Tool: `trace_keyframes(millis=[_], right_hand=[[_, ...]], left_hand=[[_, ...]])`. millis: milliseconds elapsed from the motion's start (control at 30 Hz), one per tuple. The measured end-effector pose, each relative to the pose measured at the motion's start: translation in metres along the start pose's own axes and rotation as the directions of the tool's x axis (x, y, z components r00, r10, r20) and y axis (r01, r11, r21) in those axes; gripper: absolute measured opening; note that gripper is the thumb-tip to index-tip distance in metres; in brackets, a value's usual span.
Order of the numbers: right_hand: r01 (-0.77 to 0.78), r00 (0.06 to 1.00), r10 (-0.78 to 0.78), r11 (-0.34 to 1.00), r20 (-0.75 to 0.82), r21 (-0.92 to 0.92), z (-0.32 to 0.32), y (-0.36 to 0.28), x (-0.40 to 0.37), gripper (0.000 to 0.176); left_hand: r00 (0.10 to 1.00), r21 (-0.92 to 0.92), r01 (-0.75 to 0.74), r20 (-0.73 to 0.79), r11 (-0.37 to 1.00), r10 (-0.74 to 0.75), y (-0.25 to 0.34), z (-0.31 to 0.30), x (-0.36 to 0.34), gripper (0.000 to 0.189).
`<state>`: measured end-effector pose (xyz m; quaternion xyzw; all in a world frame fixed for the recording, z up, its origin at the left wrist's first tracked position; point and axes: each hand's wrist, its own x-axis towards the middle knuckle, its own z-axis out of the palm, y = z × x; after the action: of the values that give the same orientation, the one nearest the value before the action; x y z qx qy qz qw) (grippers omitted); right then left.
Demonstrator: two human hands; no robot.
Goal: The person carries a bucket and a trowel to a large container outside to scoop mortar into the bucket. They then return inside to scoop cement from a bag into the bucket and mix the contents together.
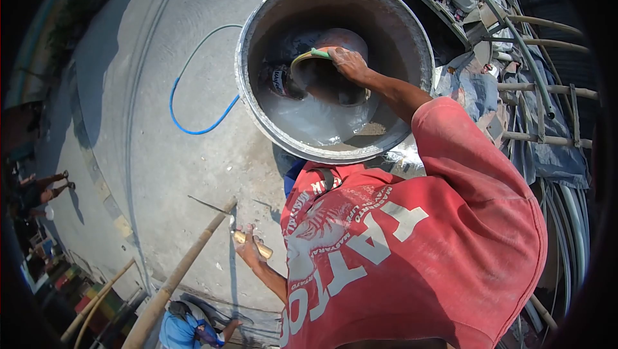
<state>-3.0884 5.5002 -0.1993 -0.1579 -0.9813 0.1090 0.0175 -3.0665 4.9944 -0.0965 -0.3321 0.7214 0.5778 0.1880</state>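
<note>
My right hand [348, 63] reaches into a large round drum [418, 34] and closes on the rim of a tilted, reddish-brown bucket [351, 39]. A green and yellowish strip runs along that rim at my fingers. Cloudy grey water [302, 120] lies around the bucket, and a dark patch with white lettering [279, 80] shows beside it. My left hand [248, 249] is low on the left, outside the drum, wrapped round a short tan cylinder [261, 248] that looks like a wooden handle. Whatever it belongs to is hard to make out.
A blue hose [193, 132] loops on the concrete ground left of the drum. A bamboo pole [183, 272] slants up near my left hand. At the bottom sits a person in blue [177, 330]. Poles, tarps and scrap [479, 82] crowd the right; another person [38, 191] is far left.
</note>
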Motion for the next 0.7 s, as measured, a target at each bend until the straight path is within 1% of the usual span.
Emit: trace_keyframes(millis=[67,133,167,200,267,300,333,367,400,433,467,500,533,567,600,633,667,700], right_hand=[[-0.005,1.0,0.005,0.999,-0.016,0.031,0.0,0.0,-0.001,0.019],[-0.005,1.0,0.007,0.998,-0.026,0.064,0.003,0.006,-0.002,0.019],[-0.023,1.0,0.023,1.0,0.014,0.006,0.01,0.018,0.0,0.02],[-0.019,0.999,0.021,0.999,0.045,-0.043,0.013,0.025,0.007,0.02],[-0.021,1.0,0.021,0.999,0.001,-0.024,-0.001,0.021,0.008,0.023],[-0.019,0.999,0.019,1.0,-0.028,0.016,-0.002,0.019,0.006,0.025],[-0.007,1.0,0.008,0.999,-0.026,0.031,-0.003,0.021,0.005,0.026],[0.104,0.981,-0.097,0.994,-0.169,0.037,0.005,0.029,0.0,0.03],[0.066,0.996,-0.065,0.998,-0.057,0.021,0.003,0.032,-0.002,0.034],[0.143,0.98,-0.144,0.99,-0.137,-0.019,0.026,0.057,-0.004,0.041],[-0.023,0.999,0.025,0.999,0.048,-0.031,0.044,0.074,0.001,0.048],[0.064,0.998,-0.065,0.996,-0.012,-0.062,0.064,0.094,-0.001,0.045],[0.118,0.993,-0.12,0.989,-0.021,-0.087,0.08,0.106,0.002,0.044],[0.115,0.993,-0.115,0.99,0.007,-0.082,0.077,0.094,0.006,0.044],[0.099,0.994,-0.096,0.991,0.045,-0.088,0.062,0.08,-0.001,0.045],[0.102,0.994,-0.098,0.99,0.042,-0.097,0.066,0.086,0.003,0.045],[0.152,0.988,-0.151,0.984,0.012,-0.09,0.074,0.086,0.005,0.045],[0.201,0.979,-0.203,0.976,-0.018,-0.087,0.072,0.083,0.007,0.045]], left_hand=[[1.0,-0.028,-0.004,0.006,1.0,0.004,0.0,0.0,0.0,0.035],[1.0,-0.012,-0.006,-0.008,1.0,0.005,-0.004,-0.004,-0.001,0.035],[1.0,-0.022,-0.007,-0.015,1.0,0.006,-0.007,-0.004,-0.001,0.035],[1.0,-0.005,-0.013,0.016,1.0,0.013,-0.01,-0.005,-0.002,0.035],[0.998,-0.02,-0.056,0.012,0.998,0.057,0.0,-0.005,-0.004,0.033],[0.998,0.058,-0.055,-0.025,0.997,0.057,-0.002,-0.009,-0.002,0.03],[0.997,0.035,-0.071,0.001,0.997,0.071,-0.012,-0.015,0.004,0.028],[0.98,-0.037,-0.189,0.057,0.981,0.19,-0.029,-0.019,0.014,0.032],[0.995,0.075,-0.1,0.025,0.992,0.099,-0.011,-0.016,0.004,0.036],[0.993,0.226,-0.075,-0.069,0.971,0.093,-0.012,-0.013,0.006,0.043],[0.999,0.057,-0.011,-0.031,0.998,0.013,-0.029,-0.015,0.017,0.035],[0.995,0.019,-0.042,-0.087,0.999,0.044,-0.041,-0.017,0.025,0.035],[0.996,0.085,-0.011,-0.088,0.996,0.019,-0.053,-0.016,0.034,0.037],[0.997,0.162,0.032,-0.075,0.986,-0.02,-0.067,-0.017,0.043,0.038],[0.997,0.15,0.03,-0.079,0.988,-0.018,-0.089,-0.02,0.054,0.038],[0.995,0.197,0.056,-0.09,0.979,-0.039,-0.112,-0.024,0.068,0.039],[0.993,0.248,0.079,-0.1,0.966,-0.056,-0.126,-0.029,0.077,0.04],[0.994,0.245,0.076,-0.09,0.967,-0.055,-0.13,-0.032,0.08,0.04]])
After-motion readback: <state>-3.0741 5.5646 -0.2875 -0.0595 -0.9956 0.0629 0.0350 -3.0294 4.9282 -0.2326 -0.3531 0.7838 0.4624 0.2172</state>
